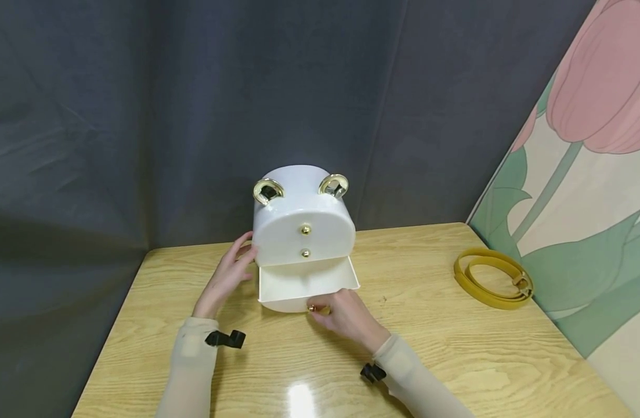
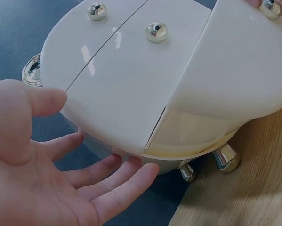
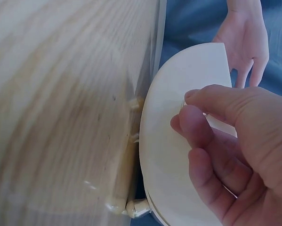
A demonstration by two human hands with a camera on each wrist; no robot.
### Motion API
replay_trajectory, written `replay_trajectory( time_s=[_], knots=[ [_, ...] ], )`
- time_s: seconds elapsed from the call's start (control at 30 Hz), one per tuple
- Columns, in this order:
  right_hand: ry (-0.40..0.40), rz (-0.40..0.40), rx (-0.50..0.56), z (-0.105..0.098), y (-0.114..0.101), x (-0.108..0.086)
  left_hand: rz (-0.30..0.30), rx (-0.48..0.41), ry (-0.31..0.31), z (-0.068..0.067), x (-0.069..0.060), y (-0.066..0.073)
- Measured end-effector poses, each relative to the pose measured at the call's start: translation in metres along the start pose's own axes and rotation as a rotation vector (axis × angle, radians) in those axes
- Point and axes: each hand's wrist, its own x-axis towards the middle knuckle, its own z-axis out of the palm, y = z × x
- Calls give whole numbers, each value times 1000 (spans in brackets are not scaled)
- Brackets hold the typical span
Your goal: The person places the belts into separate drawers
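Observation:
A white rounded drawer box (image 1: 304, 191) with two gold ear-shaped rings stands toward the back of the table. Its bottom drawer (image 1: 283, 305) is pulled out, and the inside that shows is bare. My right hand (image 1: 347, 316) pinches the small gold knob (image 1: 311, 307) on that drawer's front between thumb and fingers. At the box's left side is my left hand (image 1: 227, 277), fingers extended along the curved wall; in the left wrist view its fingertips touch or nearly touch the edge. Two upper drawers, each with a gold knob (image 2: 157, 32), are closed.
A coiled mustard-yellow belt (image 1: 492, 299) lies on the right of the wooden table (image 1: 413, 325). Behind the box hangs a dark curtain (image 1: 278, 87). A flower-patterned wall panel (image 1: 586, 232) borders the right side. Short gold feet (image 2: 226, 157) support the box.

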Motion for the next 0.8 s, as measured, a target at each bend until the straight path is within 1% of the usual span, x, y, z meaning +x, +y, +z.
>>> replay_trajectory(
  time_s=[0.33, 0.6, 0.8],
  knots=[
    [-17, -19, 14, -1, -6, -6, 6, 0, -2, -1, -2, 3],
    [-39, -42, -1, -4, -9, -9, 9, 5, -1, -1, -3, 3],
    [-36, -50, -15, -5, -10, -10, 11, 5, 2, 0, -2, 3]
  ],
)
